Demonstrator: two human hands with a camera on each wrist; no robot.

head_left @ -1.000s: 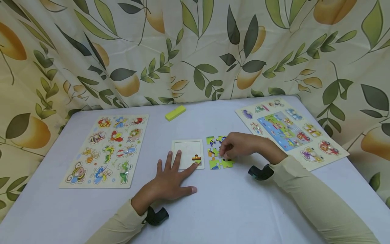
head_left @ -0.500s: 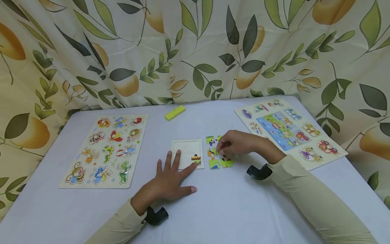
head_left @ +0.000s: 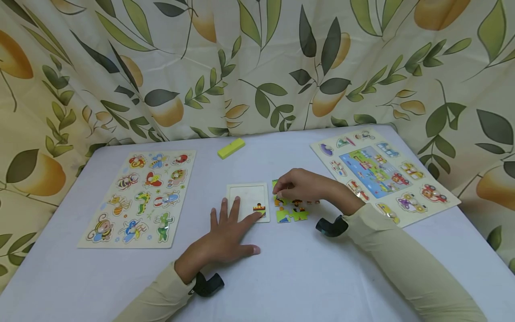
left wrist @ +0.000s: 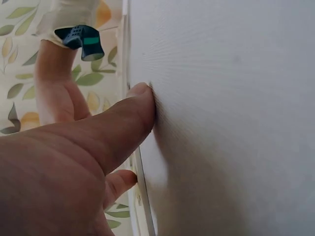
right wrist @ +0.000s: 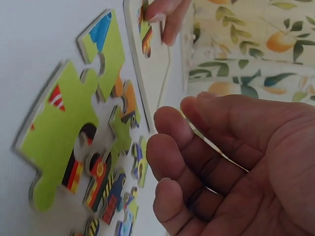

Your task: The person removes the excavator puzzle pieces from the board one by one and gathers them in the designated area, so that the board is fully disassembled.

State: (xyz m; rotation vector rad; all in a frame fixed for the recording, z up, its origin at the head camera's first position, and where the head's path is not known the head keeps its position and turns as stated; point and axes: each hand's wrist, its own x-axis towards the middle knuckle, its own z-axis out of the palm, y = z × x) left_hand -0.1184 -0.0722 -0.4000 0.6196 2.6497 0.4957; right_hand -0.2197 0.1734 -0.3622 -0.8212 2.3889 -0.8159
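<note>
A small white puzzle tray (head_left: pixel 248 193) lies mid-table with one printed jigsaw piece (head_left: pixel 259 208) in its lower right corner. My left hand (head_left: pixel 226 236) lies with fingers spread over the tray's lower edge, its index finger touching that piece. In the left wrist view its thumb (left wrist: pixel 118 129) is on the white cloth. Loose jigsaw pieces (head_left: pixel 290 216) lie close together, right of the tray. Above their left side hovers my right hand (head_left: pixel 299 184), partly covering them. In the right wrist view its fingers (right wrist: pixel 170 157) are loosely curled, with the thumb near the index fingertip; no piece shows between them.
A peg puzzle board of insects and animals (head_left: pixel 141 201) lies at left. A larger board with vehicles (head_left: pixel 382 174) lies angled at right. Behind the tray is a yellow-green block (head_left: pixel 231 149). A leaf-and-fruit patterned curtain (head_left: pixel 257 67) hangs behind the table.
My right hand has moved left across the loose pieces toward the tray, uncovering pieces on their right side. My left hand has stayed almost still on the tray.
</note>
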